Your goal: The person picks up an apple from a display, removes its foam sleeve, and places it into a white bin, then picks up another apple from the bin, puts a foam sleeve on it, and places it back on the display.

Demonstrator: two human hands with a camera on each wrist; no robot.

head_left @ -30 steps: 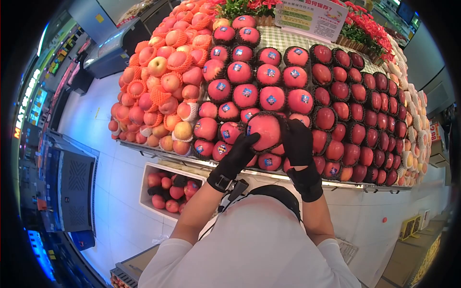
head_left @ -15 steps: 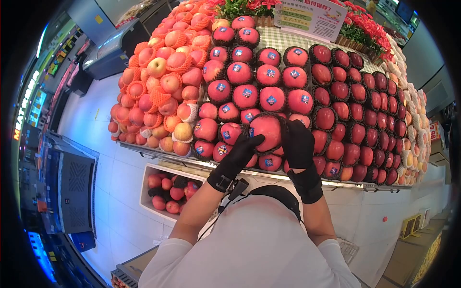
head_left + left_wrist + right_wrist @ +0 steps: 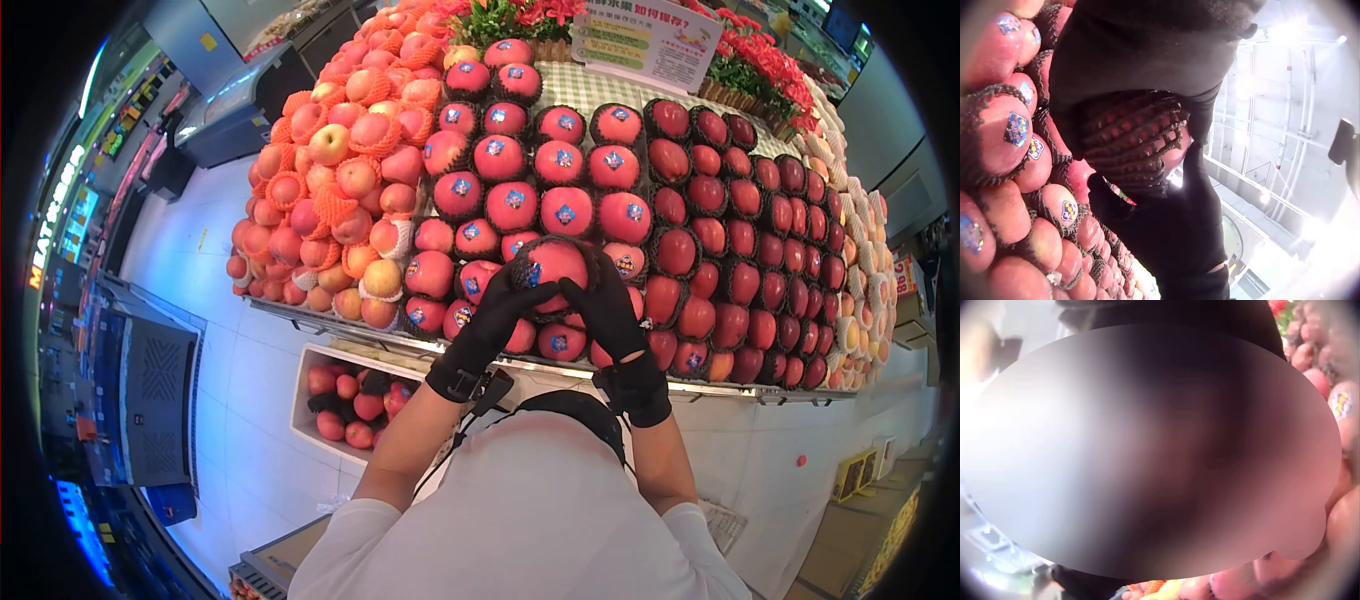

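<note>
Both hands wear black gloves and hold one large red apple (image 3: pixel 556 266) in a black foam net over the front rows of the display. My left hand (image 3: pixel 503 308) grips its left side and my right hand (image 3: pixel 603 305) its right, with both thumbs on the near face. A blue sticker shows on the apple's left side. From the left wrist view, the netted apple (image 3: pixel 1138 140) lies between the left hand (image 3: pixel 1141 56) and the right hand (image 3: pixel 1172 231). Most of the right wrist view is blurred.
Rows of stickered apples (image 3: pixel 565 210) surround the hands, with darker apples (image 3: pixel 743 235) at right and orange-netted ones (image 3: pixel 335 205) at left. A white box (image 3: pixel 300 395) of apples stands low on the left. Behind are a sign (image 3: pixel 650 45) and red flowers (image 3: pixel 765 75).
The apple has turned, its sticker now further up on the left side. My right hand has shifted, and its thumb now shows on the near face beside the left thumb.
</note>
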